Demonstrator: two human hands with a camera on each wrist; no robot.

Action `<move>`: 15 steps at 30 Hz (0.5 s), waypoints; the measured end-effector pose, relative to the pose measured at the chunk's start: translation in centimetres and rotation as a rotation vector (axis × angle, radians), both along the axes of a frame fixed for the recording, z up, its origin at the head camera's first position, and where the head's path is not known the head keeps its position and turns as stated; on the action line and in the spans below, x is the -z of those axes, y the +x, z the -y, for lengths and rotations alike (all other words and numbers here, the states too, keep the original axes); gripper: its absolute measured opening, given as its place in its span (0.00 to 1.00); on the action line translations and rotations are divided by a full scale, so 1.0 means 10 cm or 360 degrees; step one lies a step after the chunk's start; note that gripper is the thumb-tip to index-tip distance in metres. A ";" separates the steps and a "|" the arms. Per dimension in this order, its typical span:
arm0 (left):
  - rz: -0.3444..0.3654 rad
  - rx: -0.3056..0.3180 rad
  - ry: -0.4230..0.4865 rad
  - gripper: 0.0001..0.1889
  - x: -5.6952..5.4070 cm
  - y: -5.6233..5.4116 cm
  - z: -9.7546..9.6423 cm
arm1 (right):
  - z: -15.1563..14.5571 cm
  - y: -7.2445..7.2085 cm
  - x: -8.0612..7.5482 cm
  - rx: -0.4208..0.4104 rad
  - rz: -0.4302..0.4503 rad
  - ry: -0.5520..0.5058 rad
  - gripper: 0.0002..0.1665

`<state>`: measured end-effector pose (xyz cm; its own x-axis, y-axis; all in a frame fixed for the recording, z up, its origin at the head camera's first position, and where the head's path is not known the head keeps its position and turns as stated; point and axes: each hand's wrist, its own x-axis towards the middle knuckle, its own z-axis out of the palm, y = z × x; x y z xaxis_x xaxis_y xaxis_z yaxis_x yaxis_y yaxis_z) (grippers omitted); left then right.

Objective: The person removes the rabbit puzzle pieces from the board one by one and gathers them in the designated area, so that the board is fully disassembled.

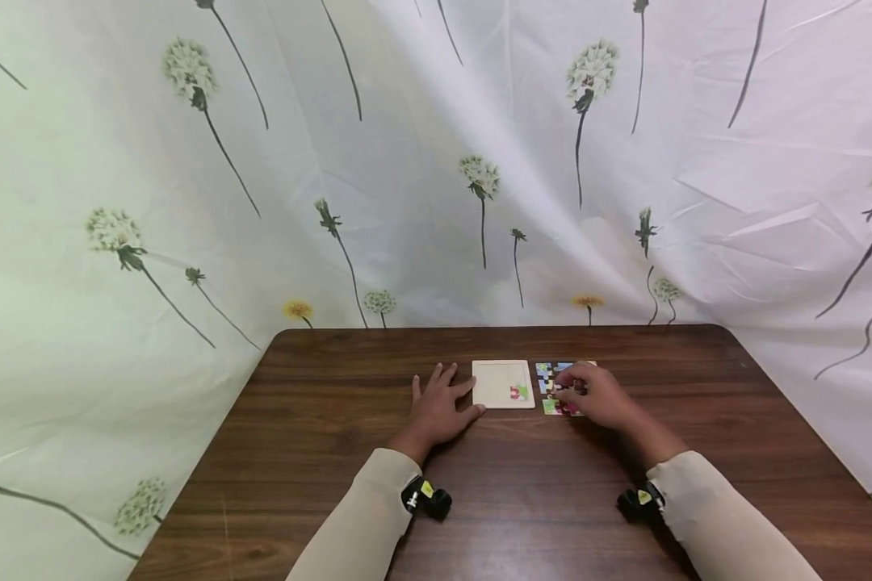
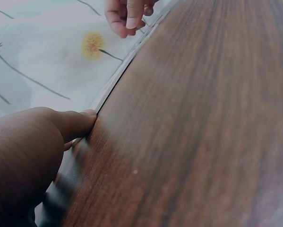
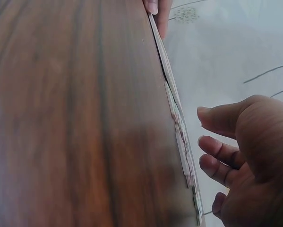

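Observation:
A pale, square puzzle tray (image 1: 490, 386) lies on the table, with a few colourful joined pieces (image 1: 519, 393) in its lower right corner. My left hand (image 1: 438, 413) lies spread at the tray's left side, thumb and a finger touching its edge. To the right of the tray, several jigsaw pieces (image 1: 545, 379) are laid out flat. My right hand (image 1: 601, 397) hovers over them with loosely bent fingers and hides part of them. In the right wrist view, its thumb (image 3: 219, 120) and fingers stand apart above the pieces, with nothing visible between them.
The dark wood-grain table (image 1: 320, 403) has its far edge just behind the tray. A white curtain (image 1: 421, 161) printed with dandelions hangs behind it and along both sides. A small black camera (image 1: 427, 498) is strapped at the left wrist, another (image 1: 639, 502) at the right.

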<state>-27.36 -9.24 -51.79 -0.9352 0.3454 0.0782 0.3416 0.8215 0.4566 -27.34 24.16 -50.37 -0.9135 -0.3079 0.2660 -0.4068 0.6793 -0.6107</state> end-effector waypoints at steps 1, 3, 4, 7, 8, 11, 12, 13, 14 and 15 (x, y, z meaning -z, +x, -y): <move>0.0003 0.0001 -0.0001 0.34 0.00 0.00 0.00 | 0.01 -0.01 0.00 -0.0008 -0.0010 0.0001 0.05; 0.0008 0.0002 -0.0005 0.34 -0.01 0.01 0.00 | 0.03 -0.02 0.01 -0.0008 -0.0027 0.0010 0.06; 0.0009 0.0003 -0.0007 0.34 -0.01 0.01 0.00 | 0.04 -0.03 0.01 -0.0006 -0.0030 0.0016 0.06; 0.0005 0.0001 -0.0012 0.34 -0.02 0.01 -0.01 | 0.08 -0.06 0.01 -0.0010 -0.0016 0.0006 0.07; 0.0006 -0.0001 -0.0014 0.34 -0.02 0.00 -0.01 | 0.10 -0.07 0.01 -0.0010 -0.0006 0.0000 0.07; 0.0008 -0.0004 -0.0017 0.34 -0.02 0.00 -0.01 | 0.16 -0.09 0.00 -0.0021 0.0030 -0.0023 0.07; 0.0012 -0.0005 -0.0018 0.34 -0.03 0.01 -0.01 | 0.19 -0.10 0.00 -0.0027 0.0045 -0.0029 0.07; 0.0014 -0.0006 -0.0018 0.34 -0.03 0.01 -0.01 | 0.21 -0.11 -0.01 -0.0038 0.0052 -0.0028 0.07; 0.0015 -0.0007 -0.0017 0.34 -0.03 0.01 -0.01 | 0.23 -0.12 0.00 -0.0043 0.0058 -0.0026 0.07; 0.0015 -0.0007 -0.0014 0.34 -0.03 0.01 -0.01 | 0.25 -0.13 0.00 -0.0046 0.0067 -0.0022 0.08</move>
